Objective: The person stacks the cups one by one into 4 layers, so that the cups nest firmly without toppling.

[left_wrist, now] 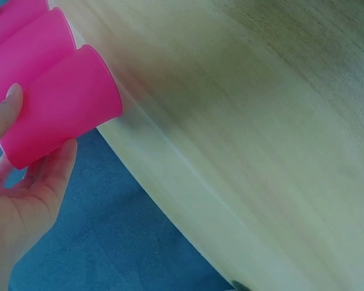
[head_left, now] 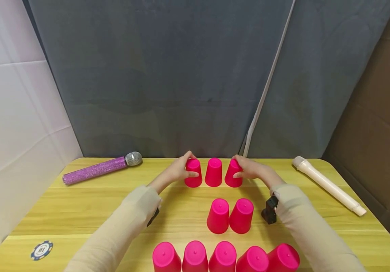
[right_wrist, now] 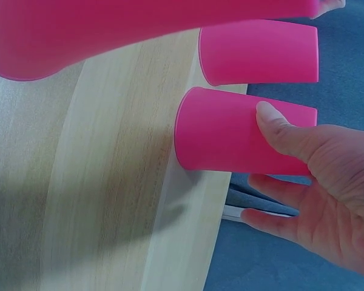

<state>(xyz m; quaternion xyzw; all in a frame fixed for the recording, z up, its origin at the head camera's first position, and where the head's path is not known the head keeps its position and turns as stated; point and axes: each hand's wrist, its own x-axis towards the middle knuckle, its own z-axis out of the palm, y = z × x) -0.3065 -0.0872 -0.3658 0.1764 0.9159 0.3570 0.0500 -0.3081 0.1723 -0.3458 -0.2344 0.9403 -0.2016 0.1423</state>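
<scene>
The nearest row of five pink cups (head_left: 195,257), between the forearms and closer to the body than either hand, is cut off by the lower edge of the head view. In the right wrist view another pink cup fills the top edge, too cropped to place. Part of the left hand (head_left: 180,170) is hidden behind the left-end cup (head_left: 193,182) of the far row, and part of the right hand (head_left: 250,168) behind the right-end cup (head_left: 233,182).

The cups look like smooth plastic, tapered, standing upside down with a small nub on many of the bases. A middle cup (head_left: 213,173) stands between the hands, apart from both end cups; a pair of cups (head_left: 218,216) stands nearer the body than the right hand, slightly to its left. The desk (head_left: 62,215) has yellowish wood grain. Left of the left hand lies a microphone with a glittery purple handle (head_left: 94,170); right of the right hand, a smooth whitish microphone (head_left: 329,185). A blue-and-white poker chip (head_left: 41,250) lies left of the left hand, closer to the body.

Both arms reach forward in pale sleeves (head_left: 123,223). Each hand pinches its end cup, thumb on the near side, fingers on the far side.
</scene>
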